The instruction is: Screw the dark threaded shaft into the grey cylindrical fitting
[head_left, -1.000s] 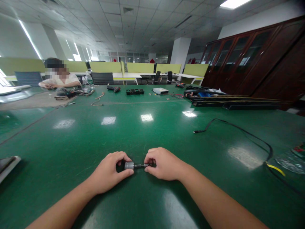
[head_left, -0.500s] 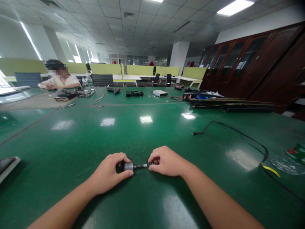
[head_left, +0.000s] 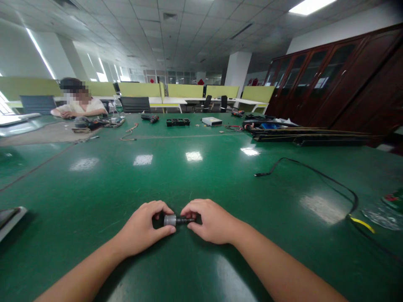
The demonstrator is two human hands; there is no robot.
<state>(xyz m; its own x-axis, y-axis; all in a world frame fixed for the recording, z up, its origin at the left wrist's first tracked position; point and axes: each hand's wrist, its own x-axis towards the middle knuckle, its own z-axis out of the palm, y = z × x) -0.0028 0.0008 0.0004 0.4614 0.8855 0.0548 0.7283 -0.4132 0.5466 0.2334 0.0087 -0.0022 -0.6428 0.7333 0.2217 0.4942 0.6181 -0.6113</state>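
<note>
My left hand (head_left: 147, 226) is closed around a grey metal cylinder (head_left: 170, 220), thumb below and index finger above. A thin dark shaft juts from the cylinder to the right, lying level just over the green tabletop. Around this shaft sits a small dark coil spring (head_left: 182, 220). My right hand (head_left: 209, 220) is curled about the shaft's free end, with its thumb and fingertips at the spring; they partly hide that end.
A black cable (head_left: 315, 172) with a yellow tie (head_left: 362, 225) curves across the right side, near a clear plastic bottle (head_left: 385, 212). Dark metal rails (head_left: 302, 136) lie far right. A flat tray-like object (head_left: 12, 220) is at left. Another person (head_left: 82, 102) sits far left.
My right hand has moved left towards my left hand, bringing the spring over the shaft, which was bare before. My left hand keeps the cylinder in place.
</note>
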